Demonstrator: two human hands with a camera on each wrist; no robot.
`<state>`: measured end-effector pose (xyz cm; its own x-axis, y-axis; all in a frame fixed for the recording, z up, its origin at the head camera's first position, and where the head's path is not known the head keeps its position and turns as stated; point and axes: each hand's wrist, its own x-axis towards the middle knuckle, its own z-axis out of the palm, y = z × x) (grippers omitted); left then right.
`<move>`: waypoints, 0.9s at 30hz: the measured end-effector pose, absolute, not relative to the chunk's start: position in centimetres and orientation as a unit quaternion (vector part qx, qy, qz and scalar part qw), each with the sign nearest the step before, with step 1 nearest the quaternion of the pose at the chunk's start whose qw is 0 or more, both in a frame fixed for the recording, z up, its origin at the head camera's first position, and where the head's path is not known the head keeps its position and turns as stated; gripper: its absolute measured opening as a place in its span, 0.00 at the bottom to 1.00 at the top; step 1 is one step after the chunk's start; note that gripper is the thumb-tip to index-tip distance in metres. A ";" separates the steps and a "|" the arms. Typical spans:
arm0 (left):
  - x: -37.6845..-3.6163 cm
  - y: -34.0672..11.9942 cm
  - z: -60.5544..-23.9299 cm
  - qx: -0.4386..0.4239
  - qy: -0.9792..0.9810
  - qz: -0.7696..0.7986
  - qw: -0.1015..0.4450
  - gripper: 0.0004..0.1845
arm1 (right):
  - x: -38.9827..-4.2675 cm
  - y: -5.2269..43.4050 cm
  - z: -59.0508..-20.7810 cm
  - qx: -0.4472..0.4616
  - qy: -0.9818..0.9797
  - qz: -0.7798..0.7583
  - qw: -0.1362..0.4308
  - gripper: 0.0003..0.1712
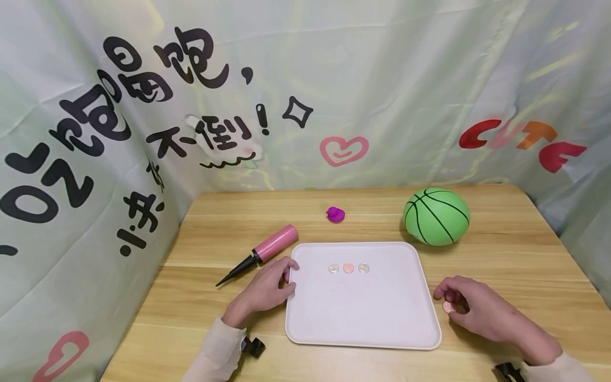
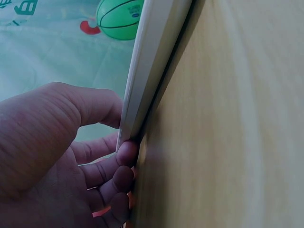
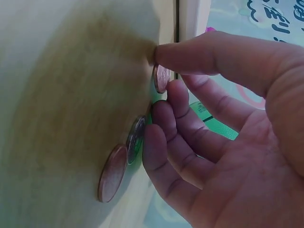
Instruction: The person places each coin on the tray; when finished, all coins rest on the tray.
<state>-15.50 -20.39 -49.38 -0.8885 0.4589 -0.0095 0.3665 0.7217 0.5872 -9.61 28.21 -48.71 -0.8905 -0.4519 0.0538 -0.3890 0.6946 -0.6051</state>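
A pale pink tray (image 1: 363,313) lies in the middle of the wooden table (image 1: 501,254); three coins (image 1: 348,268) sit in a row near its far side. My left hand (image 1: 288,276) grips the tray's left rim (image 2: 152,61), thumb over the top and fingers (image 2: 126,152) curled at its lower edge. To the right of the tray my right hand (image 1: 446,303) pinches a copper coin (image 3: 161,78) between thumb and forefinger, against the table top. Two more coins, one silver (image 3: 135,137) and one copper (image 3: 112,173), lie on the wood by my curled fingers.
A green basketball-patterned ball (image 1: 436,216) stands at the back right, also visible in the left wrist view (image 2: 118,19). A pink hand pump (image 1: 267,249) with a black nozzle lies left of the tray. A small purple toy (image 1: 335,214) sits behind it. Printed cloth surrounds the table.
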 end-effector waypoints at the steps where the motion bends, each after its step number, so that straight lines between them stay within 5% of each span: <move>1: -15.5 -20.4 -49.4 0.224 0.924 0.299 0.077 0.17 | -9.6 28.2 -48.7 -0.227 0.921 -0.314 0.047 0.18; 8: -15.5 -20.4 -49.2 0.222 0.925 0.298 0.073 0.17 | -9.7 28.2 -48.5 -0.236 0.926 -0.294 0.036 0.18; 17: -15.5 -20.4 -49.3 0.223 0.926 0.296 0.074 0.17 | -10.3 28.7 -47.8 -0.216 0.916 -0.320 0.109 0.10; 27: -15.4 -20.4 -49.3 0.223 0.927 0.291 0.074 0.18 | -10.9 27.0 -47.6 -0.245 0.895 -0.373 0.017 0.16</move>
